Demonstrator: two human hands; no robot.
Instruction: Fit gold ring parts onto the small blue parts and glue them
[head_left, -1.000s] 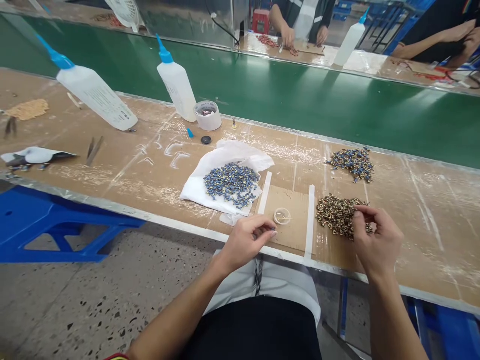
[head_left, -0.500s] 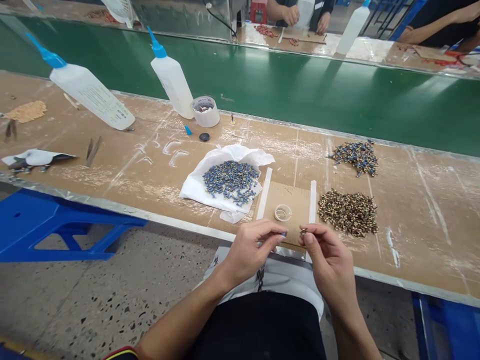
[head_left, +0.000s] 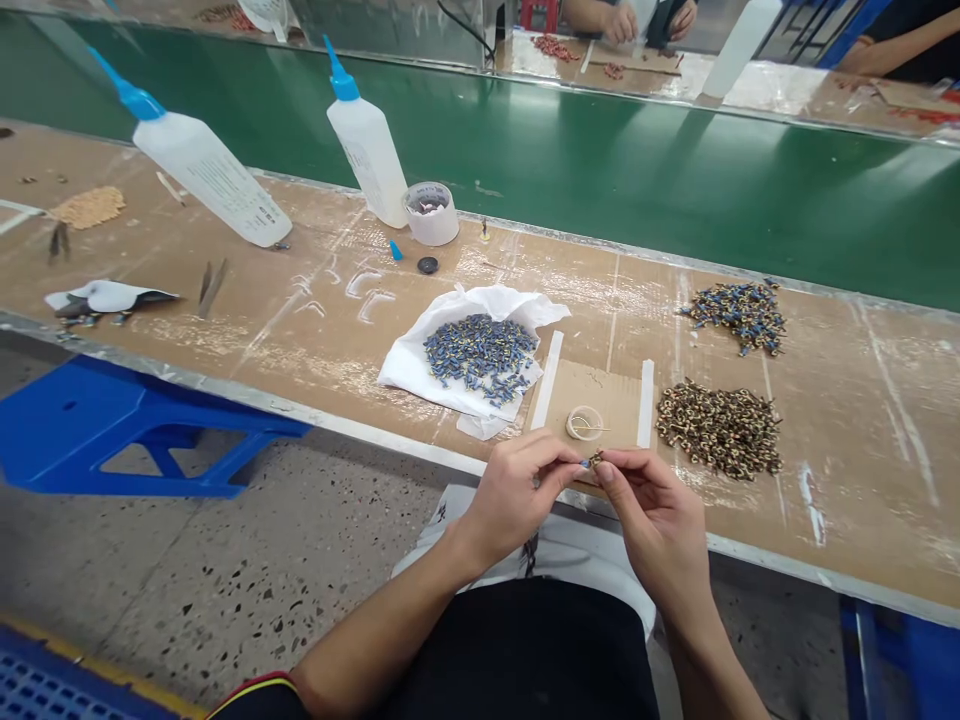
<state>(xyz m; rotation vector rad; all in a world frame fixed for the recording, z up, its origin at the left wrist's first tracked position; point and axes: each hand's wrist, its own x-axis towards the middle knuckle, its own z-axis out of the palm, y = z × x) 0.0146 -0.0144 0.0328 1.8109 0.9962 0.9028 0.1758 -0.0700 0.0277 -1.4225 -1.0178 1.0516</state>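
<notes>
My left hand [head_left: 517, 492] pinches a small blue part [head_left: 583, 463] at the bench's front edge. My right hand [head_left: 654, 515] pinches a small brass part [head_left: 596, 459], and the two parts meet tip to tip between my hands. Just beyond them a small white ring-shaped cap [head_left: 584, 422] lies on a cardboard square [head_left: 611, 395] taped to the bench. A heap of blue parts [head_left: 481, 355] sits on white paper [head_left: 409, 362] to the left. A heap of brass parts [head_left: 720, 428] lies to the right, and a mixed blue-and-brass heap [head_left: 739, 312] lies farther back.
Two white squeeze bottles with blue nozzles [head_left: 206, 170] [head_left: 367, 150] and a roll of tape [head_left: 431, 213] stand at the back left. A green conveyor belt [head_left: 600, 170] runs behind the bench. Other people's hands [head_left: 619, 20] work on the far side. A blue stool [head_left: 112, 430] stands below left.
My right hand left the brass heap with a part and came to the left hand. The two parts now touch between my fingertips. The view shifted slightly.
</notes>
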